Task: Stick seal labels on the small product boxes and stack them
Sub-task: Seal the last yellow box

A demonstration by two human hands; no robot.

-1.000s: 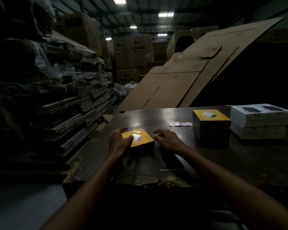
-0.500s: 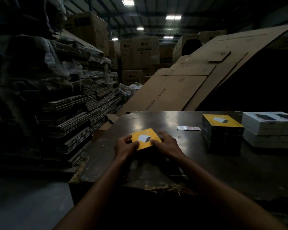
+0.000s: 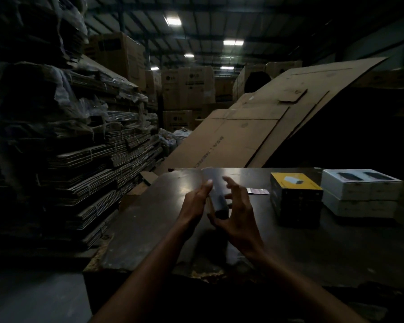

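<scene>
Above the dark table I hold a small product box turned on its edge, so only its dark sides show and it looks blurred. My left hand lies along the box's left face with straight fingers. My right hand cups it from the right, thumb under its near end and fingers curled round the far side. A strip of seal labels lies flat on the table just right of my hands. Further right stands a stack of yellow-topped black boxes.
White boxes are stacked in two layers at the table's right end. Bundled flat cardboard is piled high on the left. Large cardboard sheets lean behind the table, with big cartons beyond. The table's near edge is chipped.
The yellow-topped box lay flat on the table a second ago. Both hands lifted it and turned it on edge, so its yellow face no longer shows.
</scene>
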